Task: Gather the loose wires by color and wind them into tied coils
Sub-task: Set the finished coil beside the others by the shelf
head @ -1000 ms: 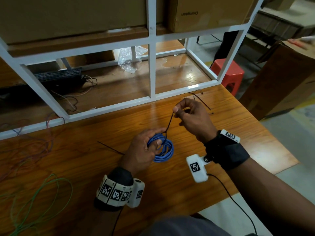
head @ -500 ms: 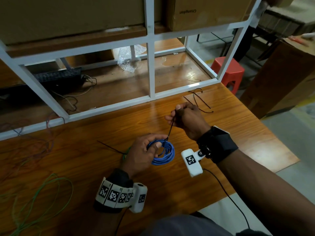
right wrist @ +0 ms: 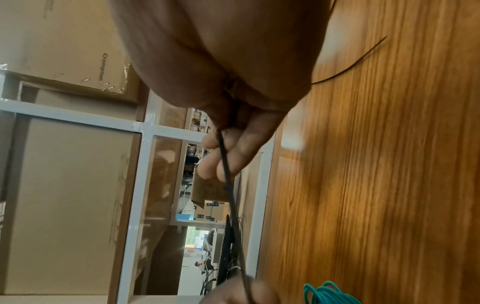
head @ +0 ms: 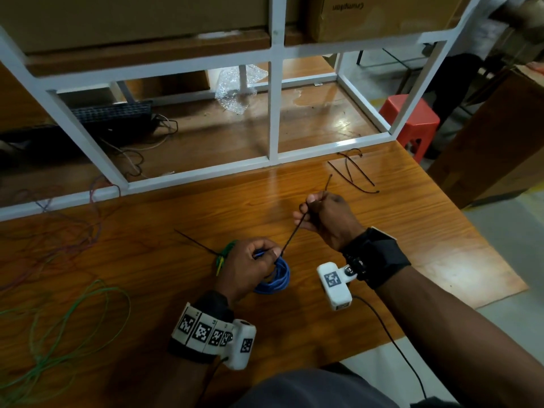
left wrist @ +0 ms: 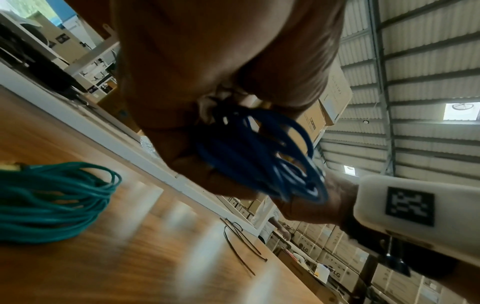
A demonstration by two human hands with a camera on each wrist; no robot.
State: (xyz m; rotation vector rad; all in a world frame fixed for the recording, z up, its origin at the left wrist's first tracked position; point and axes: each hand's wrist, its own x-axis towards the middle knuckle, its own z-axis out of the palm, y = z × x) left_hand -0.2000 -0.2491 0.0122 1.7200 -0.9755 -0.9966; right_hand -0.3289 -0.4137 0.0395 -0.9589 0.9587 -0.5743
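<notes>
Tying was the step in hand: at lower centre of the head view our left hand (head: 247, 267) gripped the blue coil (head: 278, 278) on the desk (head: 147, 290) while our right hand (head: 325, 214) pinched the black tie (head: 294, 231), which we judged next needed cinching tight.

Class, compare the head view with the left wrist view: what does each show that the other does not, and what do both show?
Only the head view shows the right hand pulling the black tie taut away from the coil, the loose green wires at the table's left edge and the red stool.

Only the left wrist view shows the full green coil lying on the table, the roof and stacked boxes.

Both show the left hand gripping the blue coil, and spare black ties on the table.
</notes>
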